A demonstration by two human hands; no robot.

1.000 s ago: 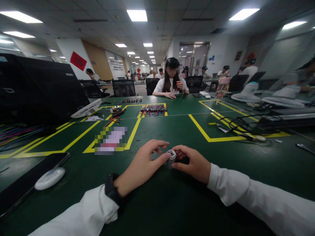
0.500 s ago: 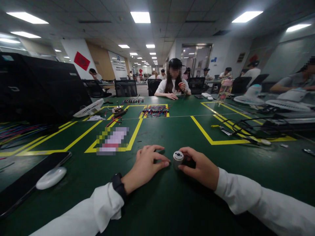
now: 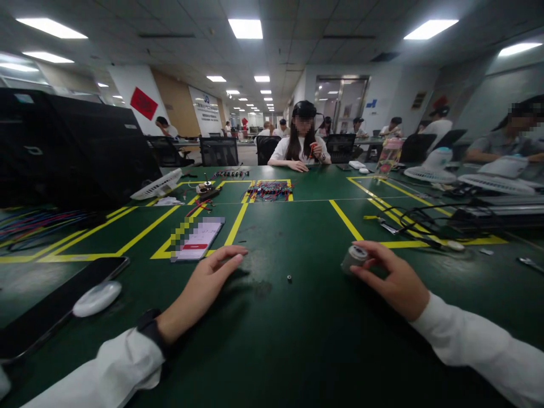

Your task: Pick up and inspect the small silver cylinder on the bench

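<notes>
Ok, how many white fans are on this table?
3. The first fan lies at the left beside the black screen; a second fan and a third fan lie side by side at the right of the table. More could be hidden.

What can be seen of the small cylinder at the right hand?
The small cylinder looks like grey metal, with a pale top face and a dark opening in it. It sits slightly tilted on the green table. The right hand grips it from the right, thumb below, fingers over its top.

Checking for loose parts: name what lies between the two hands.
Head view: one tiny dark part on the green table between left hand and right hand.
</notes>
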